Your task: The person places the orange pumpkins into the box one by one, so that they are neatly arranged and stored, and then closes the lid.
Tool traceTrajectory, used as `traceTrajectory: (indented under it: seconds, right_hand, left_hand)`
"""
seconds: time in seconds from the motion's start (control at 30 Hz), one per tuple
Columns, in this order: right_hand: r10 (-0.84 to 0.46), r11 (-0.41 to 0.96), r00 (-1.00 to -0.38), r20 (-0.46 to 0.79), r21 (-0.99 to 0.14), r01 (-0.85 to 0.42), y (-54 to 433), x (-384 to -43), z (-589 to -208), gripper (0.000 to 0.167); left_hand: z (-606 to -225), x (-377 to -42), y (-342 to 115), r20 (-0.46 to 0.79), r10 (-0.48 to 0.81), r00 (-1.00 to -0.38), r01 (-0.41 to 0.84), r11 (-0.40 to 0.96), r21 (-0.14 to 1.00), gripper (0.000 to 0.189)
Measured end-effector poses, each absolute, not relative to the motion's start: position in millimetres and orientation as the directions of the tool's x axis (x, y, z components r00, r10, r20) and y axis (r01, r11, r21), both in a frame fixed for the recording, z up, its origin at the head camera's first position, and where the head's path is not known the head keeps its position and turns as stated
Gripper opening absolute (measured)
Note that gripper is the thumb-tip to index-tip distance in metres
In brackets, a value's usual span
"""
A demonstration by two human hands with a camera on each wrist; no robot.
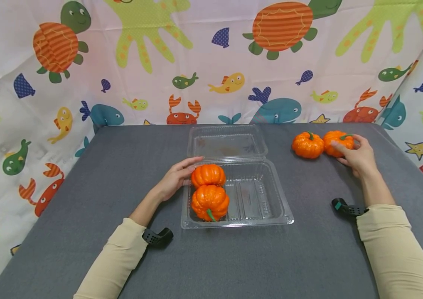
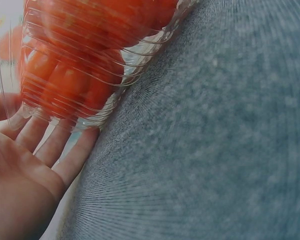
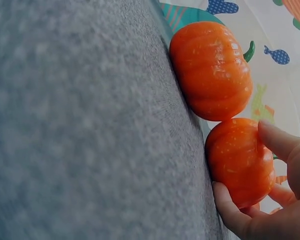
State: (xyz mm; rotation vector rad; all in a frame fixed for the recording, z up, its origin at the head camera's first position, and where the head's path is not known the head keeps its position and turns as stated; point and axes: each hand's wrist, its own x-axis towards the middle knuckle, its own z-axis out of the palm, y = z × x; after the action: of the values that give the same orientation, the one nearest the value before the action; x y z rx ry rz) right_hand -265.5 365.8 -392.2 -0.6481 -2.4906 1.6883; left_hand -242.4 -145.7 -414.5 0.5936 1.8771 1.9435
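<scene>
My right hand (image 1: 359, 155) grips a small orange pumpkin (image 1: 334, 143), with the thumb on one side and fingers round the other. In the right wrist view this pumpkin (image 3: 240, 162) rests on the table against a second pumpkin (image 3: 210, 70), whose green stem shows. My left hand (image 1: 175, 178) touches the left side of a clear plastic clamshell container (image 1: 250, 222). Seen from the left wrist, its fingers (image 2: 70, 155) lie fairly straight against the ribbed wall. Two pumpkins sit in the container's left part, the rear one (image 1: 208, 175) behind the front one (image 1: 210, 202).
The container's lid (image 1: 226, 143) lies folded back, flat behind the base. A grey cloth (image 1: 241, 265) covers the table. A curtain printed with sea animals (image 1: 211, 58) hangs along the back and sides. Black wrist bands (image 1: 158, 237) are on both forearms.
</scene>
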Motion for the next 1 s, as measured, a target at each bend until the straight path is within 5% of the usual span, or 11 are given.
traceTrajectory:
  seconds: [0.43,0.73,1.0]
  right_hand:
    - [0.395,0.13,-0.884,-0.249,-0.938,0.322,367.6,-266.8,-389.3,0.11]
    - [0.337,-0.227,-0.899,-0.278,-0.951,0.209,381.1,-264.9,-394.6,0.111]
    - [0.258,-0.25,-0.921,-0.291,-0.941,0.227,389.2,-263.5,-394.4,0.104]
  left_hand:
    - [-415.0,-242.4,-145.6,0.044,0.539,-0.841,0.024,-0.044,0.999,0.047]
    - [-413.6,-242.9,-144.5,0.042,0.539,-0.841,0.024,-0.041,0.999,0.046]
    - [-412.6,-242.0,-145.0,0.041,0.538,-0.842,0.028,-0.033,0.999,0.046]
